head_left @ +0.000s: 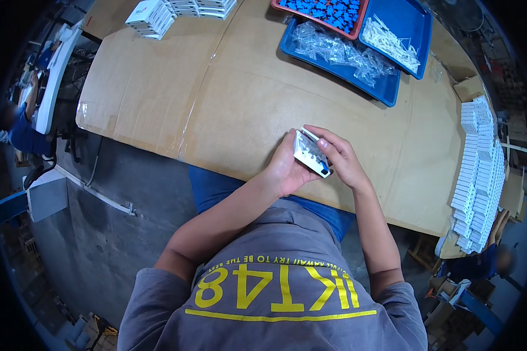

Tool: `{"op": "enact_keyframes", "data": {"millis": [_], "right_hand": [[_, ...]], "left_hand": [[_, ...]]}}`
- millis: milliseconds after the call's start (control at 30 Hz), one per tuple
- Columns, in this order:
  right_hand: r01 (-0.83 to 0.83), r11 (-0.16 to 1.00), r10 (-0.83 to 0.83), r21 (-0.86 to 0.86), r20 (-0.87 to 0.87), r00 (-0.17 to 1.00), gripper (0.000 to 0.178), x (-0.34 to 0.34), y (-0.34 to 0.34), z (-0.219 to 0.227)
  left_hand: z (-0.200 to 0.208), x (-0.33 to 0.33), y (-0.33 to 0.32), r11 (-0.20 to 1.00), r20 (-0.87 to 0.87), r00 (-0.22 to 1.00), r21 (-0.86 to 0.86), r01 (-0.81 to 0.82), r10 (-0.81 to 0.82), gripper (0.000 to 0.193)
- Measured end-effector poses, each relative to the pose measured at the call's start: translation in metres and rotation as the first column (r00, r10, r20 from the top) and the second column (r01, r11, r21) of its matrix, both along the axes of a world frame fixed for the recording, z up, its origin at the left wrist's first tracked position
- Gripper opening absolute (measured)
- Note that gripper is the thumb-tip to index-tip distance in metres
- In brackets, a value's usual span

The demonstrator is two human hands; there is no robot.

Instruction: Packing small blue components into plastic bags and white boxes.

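Near the front edge of the table, my left hand (284, 168) is wrapped round a small white box (304, 153), which it supports from below and from the left. The box lies tilted, with its top side open toward me. Inside it are clear plastic and small white pieces, with a blue piece (325, 168) at its lower right corner. My right hand (344, 162) grips the box from the right, its fingers bent over the upper edge near a white strip or flap. The fingertips beneath the box are hidden.
Cardboard covers the table (152, 105). At the far right stand a red tray (357, 34) of blue pieces, a blue tray (421, 69) of white sticks, and another blue tray (386, 96) of clear bags. White boxes are stacked far left (151, 19) and right (477, 175). Other people sit at both sides.
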State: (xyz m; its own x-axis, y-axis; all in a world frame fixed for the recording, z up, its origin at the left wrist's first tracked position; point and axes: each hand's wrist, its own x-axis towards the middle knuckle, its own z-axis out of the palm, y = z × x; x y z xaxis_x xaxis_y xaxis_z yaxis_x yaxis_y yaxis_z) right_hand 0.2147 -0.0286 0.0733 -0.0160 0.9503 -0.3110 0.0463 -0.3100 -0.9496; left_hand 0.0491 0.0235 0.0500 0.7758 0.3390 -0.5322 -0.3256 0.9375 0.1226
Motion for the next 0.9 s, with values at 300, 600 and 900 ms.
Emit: {"op": "enact_keyframes", "data": {"millis": [300, 600, 900], "right_hand": [[0.019, 0.997, -0.02, 0.071, 0.021, 1.0, 0.041, -0.006, -0.001, -0.011], [-0.007, 0.997, 0.006, -0.08, -0.012, 1.0, 0.04, 0.002, 0.004, -0.006], [-0.022, 0.998, 0.021, -0.055, -0.004, 1.0, 0.045, 0.007, 0.004, -0.02]], "left_hand": [[-0.01, 0.001, -0.001, 1.0, 0.028, 1.0, 0.001, -0.013, 0.013, 0.064], [-0.014, -0.002, 0.002, 0.999, -0.029, 0.999, -0.032, 0.039, -0.039, 0.065], [-0.021, -0.001, 0.006, 0.992, -0.054, 0.997, -0.115, 0.048, -0.055, 0.061]]}}
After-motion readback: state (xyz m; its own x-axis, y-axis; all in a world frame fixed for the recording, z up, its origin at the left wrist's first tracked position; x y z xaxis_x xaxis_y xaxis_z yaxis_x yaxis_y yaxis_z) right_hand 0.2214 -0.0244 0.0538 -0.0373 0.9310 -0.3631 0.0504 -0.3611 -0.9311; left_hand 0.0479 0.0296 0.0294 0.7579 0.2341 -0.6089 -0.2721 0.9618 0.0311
